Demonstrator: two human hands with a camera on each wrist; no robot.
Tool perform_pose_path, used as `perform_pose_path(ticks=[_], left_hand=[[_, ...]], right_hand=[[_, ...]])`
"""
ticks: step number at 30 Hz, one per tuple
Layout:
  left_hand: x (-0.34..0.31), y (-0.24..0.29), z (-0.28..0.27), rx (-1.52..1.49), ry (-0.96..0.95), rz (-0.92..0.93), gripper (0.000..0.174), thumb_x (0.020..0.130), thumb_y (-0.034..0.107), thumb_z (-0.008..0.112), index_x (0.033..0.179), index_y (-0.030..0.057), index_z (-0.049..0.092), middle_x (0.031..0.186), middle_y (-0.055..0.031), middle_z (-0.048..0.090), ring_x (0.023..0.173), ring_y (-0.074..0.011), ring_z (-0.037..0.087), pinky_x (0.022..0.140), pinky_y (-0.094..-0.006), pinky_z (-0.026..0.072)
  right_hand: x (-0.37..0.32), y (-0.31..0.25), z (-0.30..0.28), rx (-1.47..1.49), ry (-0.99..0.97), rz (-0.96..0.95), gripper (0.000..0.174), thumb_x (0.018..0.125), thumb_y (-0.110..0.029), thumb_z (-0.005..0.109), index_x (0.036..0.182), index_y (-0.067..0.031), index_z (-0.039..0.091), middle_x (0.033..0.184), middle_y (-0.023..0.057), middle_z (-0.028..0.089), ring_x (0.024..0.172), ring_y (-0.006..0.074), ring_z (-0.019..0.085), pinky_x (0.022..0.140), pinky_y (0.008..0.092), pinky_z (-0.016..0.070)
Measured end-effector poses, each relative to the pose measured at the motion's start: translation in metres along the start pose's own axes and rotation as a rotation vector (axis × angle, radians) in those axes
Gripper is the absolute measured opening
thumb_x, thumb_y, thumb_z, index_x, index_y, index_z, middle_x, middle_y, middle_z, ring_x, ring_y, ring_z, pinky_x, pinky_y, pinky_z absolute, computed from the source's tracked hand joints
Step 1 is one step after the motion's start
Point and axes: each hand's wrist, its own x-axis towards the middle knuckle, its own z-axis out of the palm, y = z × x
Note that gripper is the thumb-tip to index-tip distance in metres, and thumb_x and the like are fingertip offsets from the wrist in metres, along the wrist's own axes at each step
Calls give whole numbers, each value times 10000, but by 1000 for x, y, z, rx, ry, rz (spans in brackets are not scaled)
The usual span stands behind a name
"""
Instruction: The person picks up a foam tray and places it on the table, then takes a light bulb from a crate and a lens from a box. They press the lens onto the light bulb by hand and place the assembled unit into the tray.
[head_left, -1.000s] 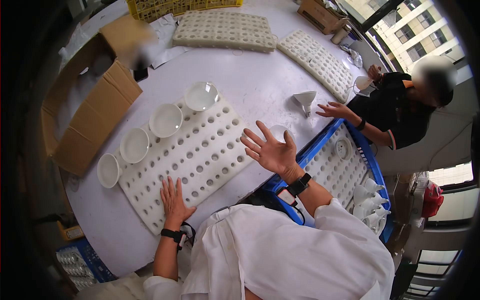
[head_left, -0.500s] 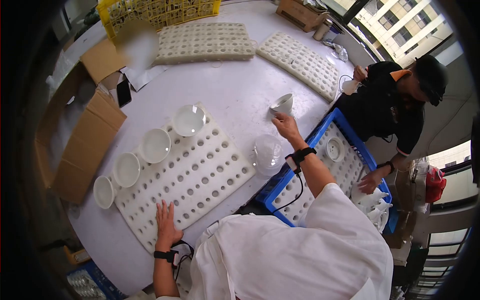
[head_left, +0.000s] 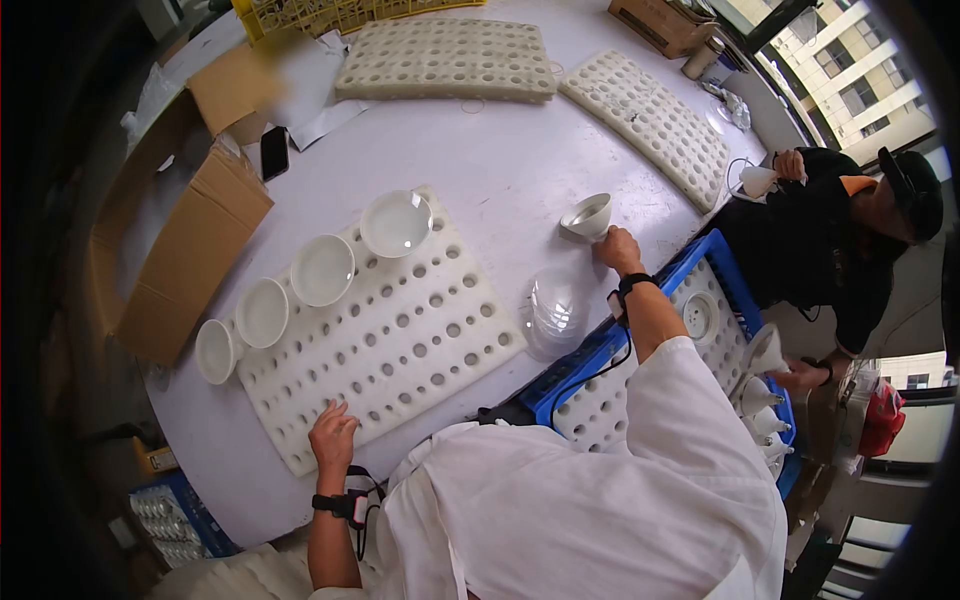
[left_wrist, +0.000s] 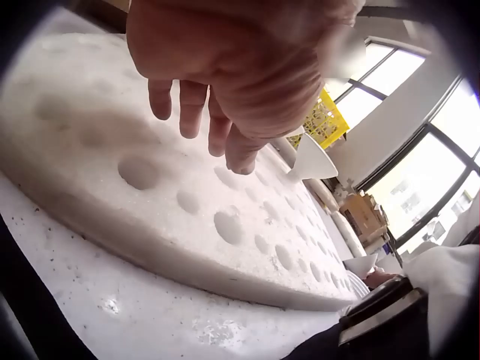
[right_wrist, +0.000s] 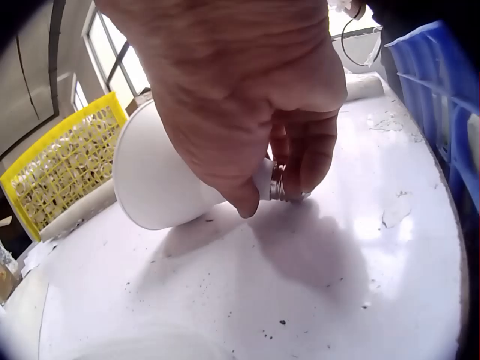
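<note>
My right hand [head_left: 622, 250] has its thumb and fingers round the screw-base end of a white cone-shaped lamp housing [head_left: 588, 216]. In the right wrist view the housing [right_wrist: 154, 176] lies tilted on its side close over the table, its metal screw base partly hidden by my fingers. My left hand [head_left: 333, 437] is over the near edge of a white foam board [head_left: 420, 350] with rows of holes, fingers loosely bent and holding nothing. Several white lamp housings [head_left: 323, 270] stand wide end up in a row along the board's far side.
Clear domed covers [head_left: 555, 310] sit between the board and a blue crate [head_left: 590, 375] holding lamp housings. A cardboard box [head_left: 195, 250], a phone [head_left: 274, 153] and more foam boards [head_left: 445, 60] lie farther off. Another person [head_left: 830, 240] works at the right.
My right hand, raised and spread earlier, has gone to the lamp housing and gripped its base; the housing has tipped over. My left fingers have bent. The other person has lifted a housing at the crate.
</note>
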Motion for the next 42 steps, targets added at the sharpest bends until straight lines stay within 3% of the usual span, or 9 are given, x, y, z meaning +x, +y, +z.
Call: perform_pose_path(ticks=[5,8,12,19,20,21,25,29,42], left_hand=[[10,51,-2,-231,-33,-181,144,696,56,721,624,-19,623,1010,-181,671,1030,-262,620,924,-367,452],[28,78,2,-437,-247,-197,177,715,101,746,735,-16,614,1126,-161,633,1032,-220,615,903,-336,461],[34,132,25,-993,-280,-150,333,721,158,766,972,8,605,1116,-119,623,1003,-183,605,855,-305,478],[16,90,39,-775,-314,-3,367,746,105,705,1089,38,592,1039,-48,615,939,-162,594,804,-288,490],[18,66,46,-332,-174,400,356,756,100,697,1096,52,603,1073,-57,619,965,-180,596,831,-306,482],[18,50,48,130,-17,779,347,766,96,689,1103,65,613,1108,-66,623,990,-197,598,858,-325,474],[9,42,37,-264,-112,405,376,759,92,709,1124,91,621,1110,-78,634,1028,-214,593,894,-334,453],[9,28,34,-358,-146,245,413,751,149,711,1142,81,598,1141,-95,618,1084,-254,566,953,-379,424],[-1,24,21,-555,-48,20,461,676,-17,738,1102,11,564,1022,-62,636,940,-167,605,845,-304,480]], right_hand=[[-45,-49,-10,404,88,-323,404,750,-322,698,986,-1,629,878,186,664,825,311,651,712,380,514],[-141,-121,-35,635,-120,-525,353,752,-269,713,973,-5,633,801,142,665,695,206,637,631,334,499],[-242,-178,-1,683,-335,-996,367,748,-273,699,984,-9,601,873,181,634,797,327,626,690,397,506],[-293,-191,-2,533,-609,-1046,403,754,-276,670,1040,-11,566,974,194,600,900,358,594,760,417,504],[-282,-176,17,552,-364,-1248,405,765,-290,671,1060,-25,587,981,160,614,912,330,597,777,404,498],[-268,-164,11,422,-361,-1136,412,766,-312,683,1068,-41,608,999,144,621,938,317,589,814,393,484],[-168,-97,-2,140,-4,-604,546,748,-350,690,1185,-47,570,1171,183,577,1101,358,510,921,421,444],[-125,-66,-6,31,-295,-142,873,654,-517,699,1329,-34,427,1216,284,517,1172,415,474,970,444,422],[-118,-57,14,67,-114,-187,1106,553,-569,745,1445,-142,248,1253,297,451,1163,442,450,973,487,391]])
